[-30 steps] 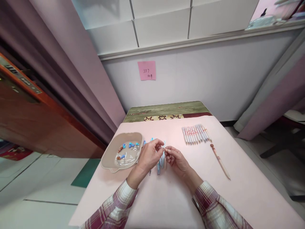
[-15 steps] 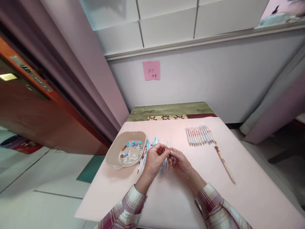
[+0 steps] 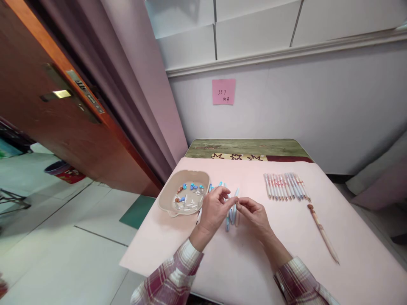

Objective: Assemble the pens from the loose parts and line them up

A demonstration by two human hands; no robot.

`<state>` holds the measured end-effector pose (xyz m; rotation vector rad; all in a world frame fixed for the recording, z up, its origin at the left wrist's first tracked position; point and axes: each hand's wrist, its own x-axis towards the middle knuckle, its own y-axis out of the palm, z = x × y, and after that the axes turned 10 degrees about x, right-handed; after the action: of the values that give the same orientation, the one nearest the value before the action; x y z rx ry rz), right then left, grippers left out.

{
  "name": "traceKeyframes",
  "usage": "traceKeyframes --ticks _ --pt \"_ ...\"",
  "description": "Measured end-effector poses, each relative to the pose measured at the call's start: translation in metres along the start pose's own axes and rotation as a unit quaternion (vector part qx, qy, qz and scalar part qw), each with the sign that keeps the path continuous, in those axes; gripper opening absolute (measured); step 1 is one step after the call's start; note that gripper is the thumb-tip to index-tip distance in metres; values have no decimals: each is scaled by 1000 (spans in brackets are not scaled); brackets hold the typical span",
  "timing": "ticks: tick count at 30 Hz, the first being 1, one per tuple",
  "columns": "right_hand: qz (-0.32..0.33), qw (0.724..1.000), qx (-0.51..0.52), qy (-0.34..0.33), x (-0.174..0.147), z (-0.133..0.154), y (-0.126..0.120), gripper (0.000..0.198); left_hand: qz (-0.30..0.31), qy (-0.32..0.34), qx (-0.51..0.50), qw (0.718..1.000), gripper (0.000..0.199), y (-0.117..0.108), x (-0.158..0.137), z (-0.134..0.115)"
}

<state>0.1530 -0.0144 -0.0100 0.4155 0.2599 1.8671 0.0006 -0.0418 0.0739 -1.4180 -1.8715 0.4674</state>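
Over the middle of the pink-covered table, my left hand (image 3: 214,209) and my right hand (image 3: 257,216) meet fingertip to fingertip. Each pinches with thumb and forefinger; whatever small part lies between them is too hidden to name. Beneath and behind the fingers lie light blue pen pieces (image 3: 227,222), partly covered by my hands. Close to my left hand stands a beige basin (image 3: 163,201) holding small blue and brown parts (image 3: 180,189) and short white pieces (image 3: 187,206).
A row of clear-barrelled pens (image 3: 284,186) lies at the back right. One beige pen with a brown top (image 3: 322,233) rests apart, nearer the right edge. A pink note (image 3: 224,92) is stuck on the wall; a brown door (image 3: 79,123) is at the left.
My view has turned left, so the table appears further right. A tiny orange ring-like part seen at my fingertips before is now hidden. Both hands stay pinched together.
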Motion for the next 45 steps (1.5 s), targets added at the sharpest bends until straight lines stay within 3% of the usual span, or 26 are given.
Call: traceKeyframes --ticks 5,8,10,18,25,36,42,45 --pt "-70 997 9 26 -1 5 -1 29 -10 -70 81 994 7 -57 26 52" --pt "-75 996 24 40 -1 5 1 30 75 -116 185 973 6 -90 35 85" --pt "-71 996 30 41 -1 4 2 29 124 -139 221 957 4 -99 36 100" --pt "-72 996 9 43 -1 -4 -1 29 190 -135 233 944 9 -73 27 123" --pt "-66 997 2 44 0 -1 2 30 178 -133 250 942 14 -65 31 130" --pt "-62 997 12 50 0 -2 1 26 154 -138 252 945 21 -61 28 118" --pt "-51 998 11 41 1 -3 1 26 127 -137 254 949 14 -72 32 106" --pt "-43 998 13 37 1 -3 3 27 86 -110 142 980 3 -67 34 82"
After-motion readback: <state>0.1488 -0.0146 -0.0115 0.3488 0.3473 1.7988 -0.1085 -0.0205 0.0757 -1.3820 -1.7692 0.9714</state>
